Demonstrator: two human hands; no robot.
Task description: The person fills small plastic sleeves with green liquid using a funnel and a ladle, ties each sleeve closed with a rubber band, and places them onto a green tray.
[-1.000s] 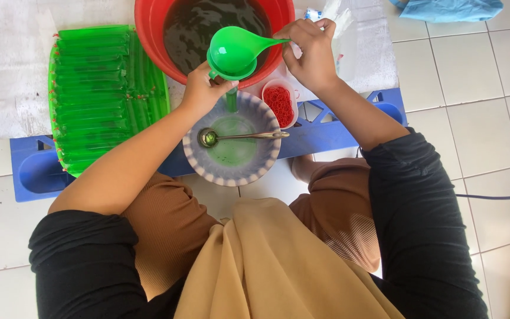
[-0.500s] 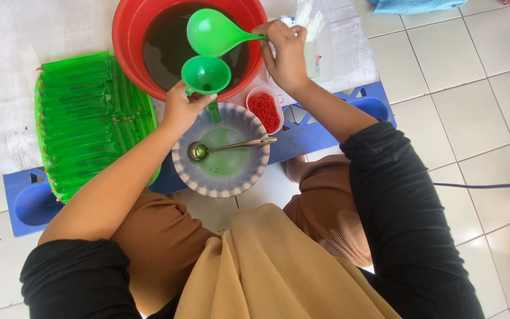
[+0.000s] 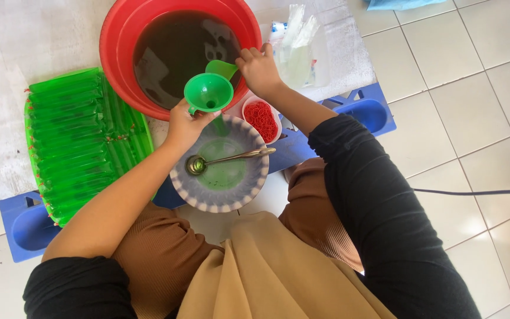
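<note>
Above the bowl, left hand grips funnel; right hand clasps scoop.

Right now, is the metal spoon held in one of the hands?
No, the metal spoon lies in the patterned bowl; the left hand holds the green funnel.

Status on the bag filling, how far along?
Done: a stack of filled green tubes lies beside the red basin. In hand: left hand holds the green funnel over the bowl; right hand dips the green ladle. Left: much dark liquid, empty bags.
</note>
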